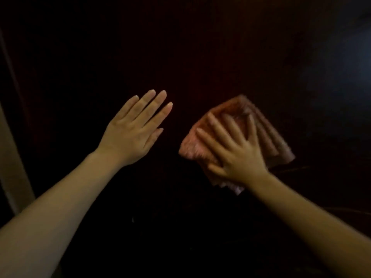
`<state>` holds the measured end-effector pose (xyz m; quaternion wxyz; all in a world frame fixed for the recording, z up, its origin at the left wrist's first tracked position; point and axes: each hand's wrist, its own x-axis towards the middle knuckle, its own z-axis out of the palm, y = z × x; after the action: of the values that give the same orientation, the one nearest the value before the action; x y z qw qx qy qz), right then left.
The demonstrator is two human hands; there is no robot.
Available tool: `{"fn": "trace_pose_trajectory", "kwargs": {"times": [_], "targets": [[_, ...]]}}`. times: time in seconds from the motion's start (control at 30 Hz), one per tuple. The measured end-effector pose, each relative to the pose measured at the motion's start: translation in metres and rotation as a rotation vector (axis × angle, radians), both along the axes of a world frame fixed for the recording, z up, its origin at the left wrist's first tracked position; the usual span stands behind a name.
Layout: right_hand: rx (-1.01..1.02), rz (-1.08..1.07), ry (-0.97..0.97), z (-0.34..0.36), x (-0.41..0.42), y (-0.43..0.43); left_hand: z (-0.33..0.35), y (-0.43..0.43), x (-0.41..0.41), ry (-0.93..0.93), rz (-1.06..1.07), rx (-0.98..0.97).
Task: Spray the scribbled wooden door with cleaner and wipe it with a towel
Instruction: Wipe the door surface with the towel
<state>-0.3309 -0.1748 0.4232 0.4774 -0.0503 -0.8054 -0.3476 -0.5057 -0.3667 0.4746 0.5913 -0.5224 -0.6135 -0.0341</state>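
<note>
Pressing towel (269, 137) to door (180, 57) — right hand (239, 155), fingers (216, 127) splayed

Towel (267, 135) pinkish-red; door (180, 47) v. dark brown.

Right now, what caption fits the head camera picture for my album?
Right hand presses a pinkish towel flat on the dark door; left hand open beside it.

The left forearm (50, 207) rises from the lower left corner; the left hand (136, 130) is held flat, back to the camera, fingers straight and close together, holding nothing. The right forearm (311, 213) comes from the lower right; the right hand (239, 153) is fanned wide, straight fingers pressing the towel (271, 141); the hands are apart.
</note>
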Motion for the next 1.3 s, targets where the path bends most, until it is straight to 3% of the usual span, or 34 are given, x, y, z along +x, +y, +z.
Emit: {"fn": "trace_pose_trajectory", "kwargs": {"times": [0.1,0.2,0.37,0.47,0.6,0.77,0.93,1.17,1.3], "targets": [[-0.146,-0.015,0.073,0.011,-0.003,-0.012,-0.003,-0.017,-0.011,0.007,0.070,-0.066],[-0.279,0.033,0.124,-0.013,-0.032,-0.045,-0.014,-0.024,-0.012,-0.058,0.064,-0.011],[-0.022,0.167,-0.106,-0.086,-0.068,-0.077,-0.034,-0.027,-0.014,-0.092,0.017,0.084],[0.024,0.331,-0.276,-0.125,-0.076,-0.080,-0.049,-0.025,-0.012,-0.165,0.023,0.164],[0.214,0.462,-0.480,-0.123,-0.070,-0.062,-0.076,-0.027,-0.009,-0.274,0.035,0.202],[0.118,0.458,-0.268,-0.074,-0.058,-0.056,-0.085,-0.027,-0.010,-0.293,0.008,0.236],[-0.090,0.463,-0.169,-0.109,-0.076,-0.079,-0.094,-0.026,-0.012,-0.254,0.009,0.262],[-0.160,0.678,-0.355,-0.180,-0.105,-0.107,-0.106,-0.028,-0.011,-0.284,0.027,0.263],[-0.112,0.744,-0.315,-0.176,-0.100,-0.095,-0.138,-0.036,-0.016,-0.305,0.066,0.265]]}}
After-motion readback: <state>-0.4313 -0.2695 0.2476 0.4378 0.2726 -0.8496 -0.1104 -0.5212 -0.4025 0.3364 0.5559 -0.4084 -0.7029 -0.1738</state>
